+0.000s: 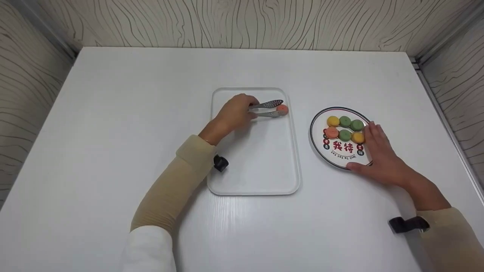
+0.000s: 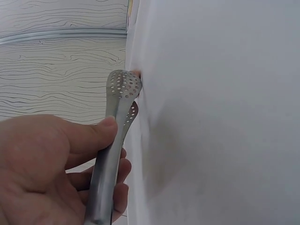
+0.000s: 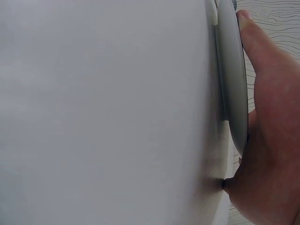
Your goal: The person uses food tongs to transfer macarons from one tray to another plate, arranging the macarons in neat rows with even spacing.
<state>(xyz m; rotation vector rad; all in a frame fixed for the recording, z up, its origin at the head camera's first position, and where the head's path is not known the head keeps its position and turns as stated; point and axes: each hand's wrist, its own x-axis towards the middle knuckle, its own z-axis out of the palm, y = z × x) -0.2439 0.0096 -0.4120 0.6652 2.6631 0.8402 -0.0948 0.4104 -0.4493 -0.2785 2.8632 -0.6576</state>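
A pair of metal tongs with perforated ends is gripped in my left hand, its thumb along one arm in the left wrist view. The tongs' spread ends reach to an orange macaron in the far right corner of a white tray. One end overlaps the macaron in the head view. My right hand rests against the right side of a round plate, thumb at its near rim and straight fingers along the edge. Grouped on the plate are three green macarons, two yellow macarons and one orange macaron.
Tray and plate lie side by side on a white table, a narrow gap between them. Wood-patterned panels border the table at the back and both sides. A black strap piece on the left forearm overhangs the tray's left edge.
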